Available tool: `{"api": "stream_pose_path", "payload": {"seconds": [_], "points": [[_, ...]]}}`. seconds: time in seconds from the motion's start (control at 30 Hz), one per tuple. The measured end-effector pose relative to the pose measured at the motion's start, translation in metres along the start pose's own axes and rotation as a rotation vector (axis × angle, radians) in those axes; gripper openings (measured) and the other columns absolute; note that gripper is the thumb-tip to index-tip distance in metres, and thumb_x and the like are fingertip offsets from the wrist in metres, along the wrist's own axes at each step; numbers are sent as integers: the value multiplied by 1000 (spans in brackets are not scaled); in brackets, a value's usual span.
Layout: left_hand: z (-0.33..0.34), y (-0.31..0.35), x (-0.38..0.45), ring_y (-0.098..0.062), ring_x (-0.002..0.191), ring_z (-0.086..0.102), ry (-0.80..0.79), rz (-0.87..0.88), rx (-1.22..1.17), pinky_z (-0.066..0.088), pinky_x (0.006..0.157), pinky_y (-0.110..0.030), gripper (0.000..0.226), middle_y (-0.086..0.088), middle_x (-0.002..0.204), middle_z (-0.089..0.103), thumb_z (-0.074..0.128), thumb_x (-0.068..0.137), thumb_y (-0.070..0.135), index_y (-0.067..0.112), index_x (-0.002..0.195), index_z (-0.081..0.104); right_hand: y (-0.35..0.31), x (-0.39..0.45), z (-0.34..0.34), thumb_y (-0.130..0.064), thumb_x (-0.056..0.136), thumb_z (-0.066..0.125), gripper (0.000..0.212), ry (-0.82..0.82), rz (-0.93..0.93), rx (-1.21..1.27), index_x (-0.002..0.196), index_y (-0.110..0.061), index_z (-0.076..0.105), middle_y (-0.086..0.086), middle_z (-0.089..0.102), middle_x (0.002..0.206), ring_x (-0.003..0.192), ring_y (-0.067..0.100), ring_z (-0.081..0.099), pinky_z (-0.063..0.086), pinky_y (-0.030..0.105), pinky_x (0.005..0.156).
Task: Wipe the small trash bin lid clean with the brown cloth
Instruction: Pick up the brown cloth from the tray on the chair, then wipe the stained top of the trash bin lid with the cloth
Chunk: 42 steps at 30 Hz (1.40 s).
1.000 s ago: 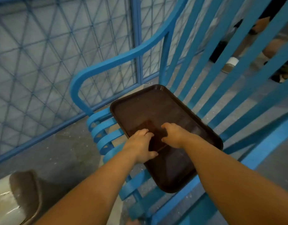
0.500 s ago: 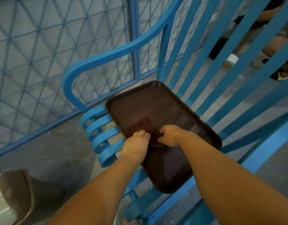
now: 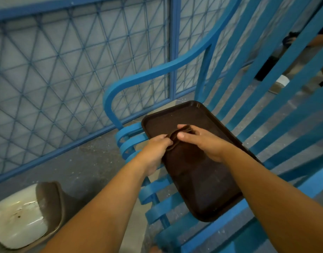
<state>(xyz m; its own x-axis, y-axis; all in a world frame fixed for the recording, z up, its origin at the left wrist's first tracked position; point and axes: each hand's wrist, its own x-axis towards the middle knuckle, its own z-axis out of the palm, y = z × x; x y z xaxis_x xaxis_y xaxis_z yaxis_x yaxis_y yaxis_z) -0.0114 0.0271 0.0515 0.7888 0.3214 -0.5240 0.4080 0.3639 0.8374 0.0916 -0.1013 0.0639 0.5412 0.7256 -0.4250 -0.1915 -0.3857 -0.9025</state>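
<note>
A: Both hands on the cloth (image 3: 175,138): the left hand (image 3: 155,152) pinches its near edge, the right hand (image 3: 202,141) has thumb and fingers clamped on the bunched far part, just above the tray (image 3: 208,189).

B: And the lid?

A: Down at lower left on the floor, the lid (image 3: 24,214), white with a brown rim, well apart from both hands. Not wiped yet, I'd say, there are specks on the white.

B: So where does it go wrong?

A: The tray, for me. It lies across the slats of the chair (image 3: 151,73), and its near end seems to jut past them. Tug the cloth sideways and the tray could skid or tip off. The cloth is nearly the tray's colour too, so a dropped fold is easy to lose.

B: Anything on the way down to the lid?

A: The armrest sits between the hands and the lid, so a low swing could clip it.

B: The room?

A: Grey speckled floor (image 3: 80,161), a blue mesh fence (image 3: 65,66) behind, and someone's legs (image 3: 292,70) beyond the back slats
</note>
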Motion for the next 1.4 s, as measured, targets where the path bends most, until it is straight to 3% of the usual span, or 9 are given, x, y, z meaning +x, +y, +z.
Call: {"api": "stream_pose_path", "payload": {"seconds": [0.1,0.23,0.43,0.57,0.7,0.8,1.03,1.2,1.4], "points": [[-18,8,-20,-20,77,63,-21,-33,-162,52,75,-35,16,-11,89,67,47,94,11,14,97,63,-13,-3,15,-16,77,75,32,-31,18,-41,108,-16,67,7,72,104,99,21,68,52,35,92],[-50,6,-49,-22,97,67,6,0,-436,55,85,-38,36,-12,110,69,64,84,27,11,117,64,-35,2,50,-11,81,71,27,11,17,-14,108,-9,68,17,71,103,96,30,68,56,39,85],[-117,-13,-102,-17,85,71,137,88,-513,59,67,-29,34,-11,102,72,63,84,2,5,118,62,-58,13,146,-22,86,67,15,-3,-31,-8,98,-13,66,9,73,83,70,20,70,59,32,65],[-176,-23,-143,-16,74,68,351,67,-558,56,52,-23,26,-9,90,70,57,91,5,6,117,59,-54,19,225,-26,83,69,24,24,-54,-44,103,-13,65,14,71,97,88,29,69,56,46,83],[-237,-40,-195,-23,98,63,509,52,-470,53,55,-29,69,-15,127,59,70,85,17,9,143,35,-45,14,302,-38,71,76,57,63,-67,-24,120,-16,55,11,67,111,93,26,67,56,45,85],[-274,-49,-237,-29,105,59,532,77,-344,53,70,-36,85,-18,132,53,71,81,1,22,148,24,-45,-1,349,-31,77,75,51,88,-94,-8,120,-28,47,7,58,118,101,28,63,53,47,90],[-330,-64,-286,-26,89,62,580,186,8,54,80,-36,55,-14,98,60,65,81,-10,17,128,56,-41,-31,412,-5,75,75,51,-318,-147,-155,114,-33,59,6,61,116,103,22,62,53,36,89],[-351,-79,-284,-11,80,57,649,167,286,46,60,-7,47,-2,94,60,69,82,-1,17,124,60,-29,-24,430,-5,69,79,75,-360,-161,-473,131,-29,46,0,56,119,106,17,57,51,33,91],[-368,-103,-263,-10,92,56,737,147,603,45,77,-19,14,2,102,61,71,84,22,26,97,71,-22,-1,430,-30,78,73,24,-228,-431,-927,100,-31,64,-7,53,96,92,11,54,43,25,77]]}}
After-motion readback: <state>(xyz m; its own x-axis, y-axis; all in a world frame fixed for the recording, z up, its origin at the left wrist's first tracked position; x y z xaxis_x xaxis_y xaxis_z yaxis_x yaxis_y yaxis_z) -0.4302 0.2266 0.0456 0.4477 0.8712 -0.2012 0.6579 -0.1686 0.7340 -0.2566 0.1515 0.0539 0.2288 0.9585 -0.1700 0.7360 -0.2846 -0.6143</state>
